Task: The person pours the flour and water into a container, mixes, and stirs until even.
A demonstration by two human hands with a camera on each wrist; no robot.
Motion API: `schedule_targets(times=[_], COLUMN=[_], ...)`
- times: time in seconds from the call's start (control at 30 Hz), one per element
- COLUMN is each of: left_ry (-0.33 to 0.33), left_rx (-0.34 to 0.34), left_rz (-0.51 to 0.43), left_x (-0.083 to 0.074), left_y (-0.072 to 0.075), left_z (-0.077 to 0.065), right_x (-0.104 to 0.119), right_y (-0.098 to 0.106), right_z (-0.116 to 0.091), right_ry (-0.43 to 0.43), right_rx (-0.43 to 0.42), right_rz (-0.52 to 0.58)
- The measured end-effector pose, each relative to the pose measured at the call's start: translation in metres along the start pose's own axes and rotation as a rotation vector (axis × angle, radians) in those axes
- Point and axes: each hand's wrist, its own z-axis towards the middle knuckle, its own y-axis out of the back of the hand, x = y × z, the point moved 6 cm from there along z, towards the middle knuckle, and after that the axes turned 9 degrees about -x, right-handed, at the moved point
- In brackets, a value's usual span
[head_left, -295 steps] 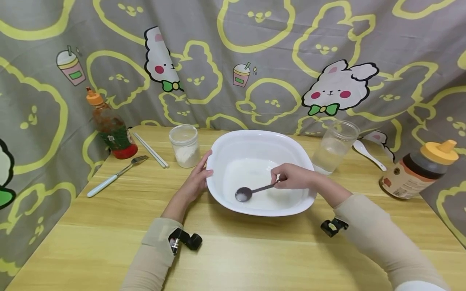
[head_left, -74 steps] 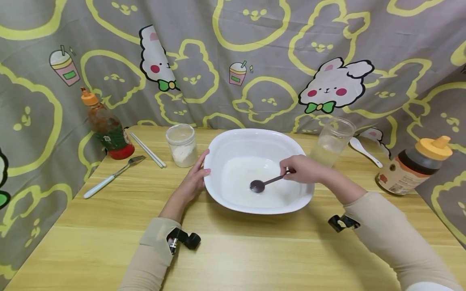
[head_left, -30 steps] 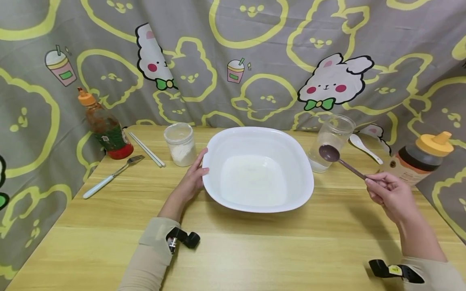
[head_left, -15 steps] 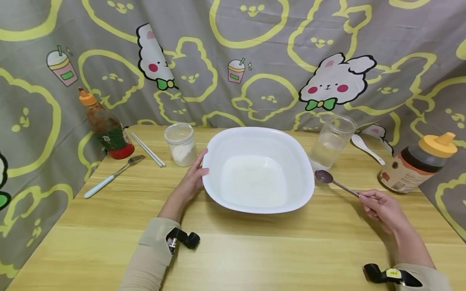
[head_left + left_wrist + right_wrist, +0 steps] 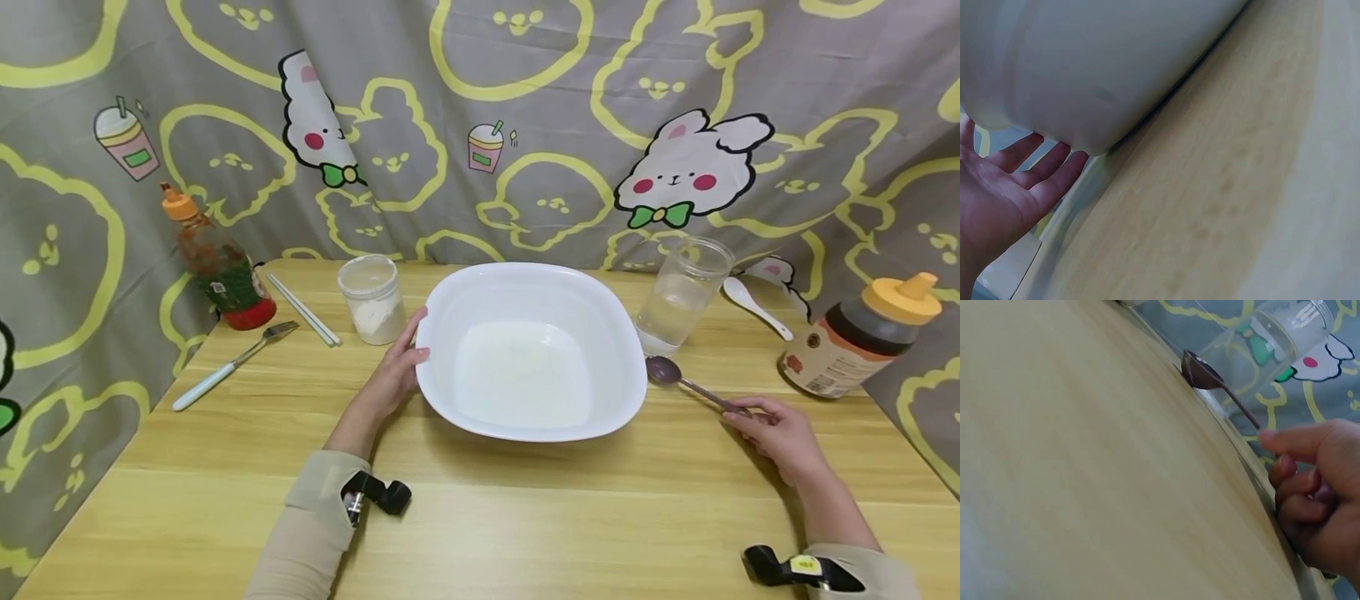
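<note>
A large white basin [image 5: 450,392] holding a whitish liquid stands mid-table in the head view. At its left side is my left hand [image 5: 392,377], thumb at the rim; in the left wrist view its fairly straight fingers [image 5: 1057,178] touch the outer wall. My right hand [image 5: 780,433] pinches the handle end of a dark brown spoon [image 5: 664,370] with a round, deep bowl. That spoon lies low over the table just right of the basin, its bowl facing up, in front of a clear jar of water [image 5: 678,296]. The right wrist view shows the other right fingers curled in.
Left of the basin are a jar of white powder [image 5: 375,312], chopsticks [image 5: 303,310], a fork [image 5: 236,364] and a red sauce bottle [image 5: 225,271]. On the right are a white spoon [image 5: 757,308] and a yellow-capped bottle [image 5: 858,342]. A patterned curtain [image 5: 540,100] hangs behind.
The spoon was in the basin's liquid earlier; my right hand has lifted it out to the right and lowered it to the table beside the basin. My left hand has stayed at the basin.
</note>
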Motion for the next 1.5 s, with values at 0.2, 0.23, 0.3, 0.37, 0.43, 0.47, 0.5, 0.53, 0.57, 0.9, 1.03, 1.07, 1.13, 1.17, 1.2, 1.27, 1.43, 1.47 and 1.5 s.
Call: schedule_targets(times=[0.2,0.23,0.3,0.37,0.43,0.47,0.5,0.53,0.57,0.9,1.03,1.07,1.13,1.17,1.2,1.27,1.43,1.47,1.5], left_ry=[-0.001,0.000,0.005,0.008,0.010,0.011,0.011,0.012,0.012,0.001,-0.005,-0.007,-0.011,-0.012,-0.013,-0.017,-0.018,-0.018,-0.017], left_rx=[-0.003,-0.003,-0.004,-0.008,-0.009,-0.011,-0.012,-0.013,-0.013,-0.012,-0.002,0.001,0.004,0.004,0.005,0.009,0.006,0.003,0.003], left_rz=[0.002,0.003,0.003,0.002,0.003,0.004,0.005,0.007,0.006,0.001,-0.004,-0.005,-0.008,-0.008,-0.008,-0.006,0.000,0.001,0.002], left_x=[-0.001,-0.001,-0.001,-0.001,0.000,0.000,0.000,0.000,0.000,-0.001,-0.001,-0.001,-0.001,-0.001,-0.001,-0.001,-0.002,-0.001,-0.001], left_y=[-0.001,-0.001,-0.001,-0.001,0.000,0.000,0.000,0.000,0.000,-0.001,-0.001,-0.001,-0.001,-0.001,-0.001,-0.001,-0.001,-0.001,-0.001], left_z=[0.000,0.000,0.000,0.000,0.000,0.000,0.000,0.000,0.000,-0.001,-0.001,-0.001,-0.001,-0.001,0.000,0.000,0.000,0.000,0.000], right_x=[0.004,0.004,0.003,0.002,0.004,0.005,0.005,0.006,0.007,0.012,0.012,0.012,0.013,0.013,0.013,0.014,0.013,0.012,0.012], right_y=[-0.001,-0.001,-0.002,-0.002,-0.003,-0.003,-0.003,-0.003,-0.003,-0.007,-0.006,-0.006,-0.006,-0.006,-0.006,-0.006,-0.005,-0.005,-0.005], right_z=[0.000,0.000,0.000,0.001,0.001,0.001,0.002,0.001,0.001,0.000,0.000,0.000,0.000,-0.001,-0.001,-0.001,-0.001,-0.001,-0.001], right_ry=[0.086,0.085,0.081,0.095,0.130,0.150,0.171,0.189,0.205,0.248,0.260,0.267,0.282,0.284,0.285,0.288,0.253,0.244,0.237], right_rx=[-0.060,-0.055,-0.048,-0.047,-0.057,-0.061,-0.067,-0.072,-0.078,-0.079,-0.078,-0.077,-0.076,-0.075,-0.076,-0.077,-0.065,-0.061,-0.060], right_rz=[-0.273,-0.286,-0.315,-0.358,-0.422,-0.458,-0.488,-0.516,-0.540,-0.578,-0.573,-0.573,-0.572,-0.573,-0.574,-0.576,-0.583,-0.583,-0.585])
